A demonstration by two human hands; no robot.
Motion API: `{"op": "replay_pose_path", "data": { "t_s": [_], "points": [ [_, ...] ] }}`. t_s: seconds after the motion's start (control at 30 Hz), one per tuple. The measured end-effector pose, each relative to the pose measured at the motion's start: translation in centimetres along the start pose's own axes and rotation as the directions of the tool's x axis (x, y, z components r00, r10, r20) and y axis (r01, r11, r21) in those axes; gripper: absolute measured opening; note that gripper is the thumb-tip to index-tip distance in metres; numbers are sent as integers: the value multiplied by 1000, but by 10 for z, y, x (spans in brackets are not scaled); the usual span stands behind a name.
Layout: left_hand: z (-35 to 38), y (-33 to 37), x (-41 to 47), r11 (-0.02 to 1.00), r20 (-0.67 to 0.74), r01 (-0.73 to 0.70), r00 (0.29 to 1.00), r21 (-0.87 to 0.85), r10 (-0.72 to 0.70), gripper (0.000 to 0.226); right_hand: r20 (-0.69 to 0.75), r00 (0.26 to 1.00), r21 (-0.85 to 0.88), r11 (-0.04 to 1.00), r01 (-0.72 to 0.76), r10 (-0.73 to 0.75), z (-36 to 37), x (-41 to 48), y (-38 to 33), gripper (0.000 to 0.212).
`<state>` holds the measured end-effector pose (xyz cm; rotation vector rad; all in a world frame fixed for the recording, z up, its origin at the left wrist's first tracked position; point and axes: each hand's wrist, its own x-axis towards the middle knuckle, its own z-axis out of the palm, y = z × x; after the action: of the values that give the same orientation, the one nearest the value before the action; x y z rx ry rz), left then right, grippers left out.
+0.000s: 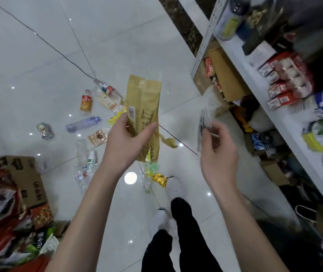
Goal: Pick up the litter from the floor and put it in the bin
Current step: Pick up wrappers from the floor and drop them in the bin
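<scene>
- Mostly unfinished, judging by the spread of litter across the tiled floor (pixel 38 46); well apart from the shelving (pixel 255 79) on the right.
- Heaped at lower left: a cardboard box (pixel 29 179) with wrappers and packets piled around it, probably the bin or the pile beside it, though cannot tell for sure.
- Held upright in the left hand (pixel 129 142): a long tan paper wrapper (pixel 145 107), clamped between thumb and fingers near its lower half, torn strip dangling at the bottom. Off the floor, not yet binned.
- Pinched in the right hand (pixel 217 148): a crumpled clear plastic bag (pixel 209 107), fingers curled closed round its lower edge; blurred, so details unclear. Also lifted, also not yet binned.
- Lying on the floor beyond the hands: a clear purple-tinted bottle (pixel 83 124), flat on its side.
- Near it, an orange-labelled bottle (pixel 86 102) and a red-and-white-labelled bottle (pixel 106 88), both on their sides.
- Closer to the box, a cluster of clear empty bottles (pixel 84 163), lying together.
- Further left, a crushed can (pixel 45 130), apart from the rest.
- Smaller still: a brown snack packet (pixel 97 137), yellow wrappers (pixel 115 116), and a gold foil wrapper (pixel 159 179) just beside a white shoe (pixel 174 187).
- Likely next: carrying both held pieces to the bin, then many more trips.
</scene>
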<state>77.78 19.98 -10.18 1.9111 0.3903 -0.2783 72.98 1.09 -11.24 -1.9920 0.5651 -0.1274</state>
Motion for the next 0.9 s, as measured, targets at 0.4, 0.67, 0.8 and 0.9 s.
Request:
{"op": "replay_pose_path", "data": {
  "t_s": [0.4,0.67,0.8,0.9],
  "points": [
    [142,13,-96,978,395,-115,918,173,38,29,-374,917,2,989,-148,138,-137,-84,84,12],
    [277,-5,-189,917,610,-268,792,294,36,33,-543,778,128,947,-294,316,-230,-142,184,12],
    [353,-25,-254,900,681,-300,732,317,3,34,-596,733,119,939,-323,328,-290,-181,249,17],
    [412,-45,-307,881,728,-319,684,351,-42,37,-624,697,129,926,-356,354,-338,-216,299,17]
  ]
}}
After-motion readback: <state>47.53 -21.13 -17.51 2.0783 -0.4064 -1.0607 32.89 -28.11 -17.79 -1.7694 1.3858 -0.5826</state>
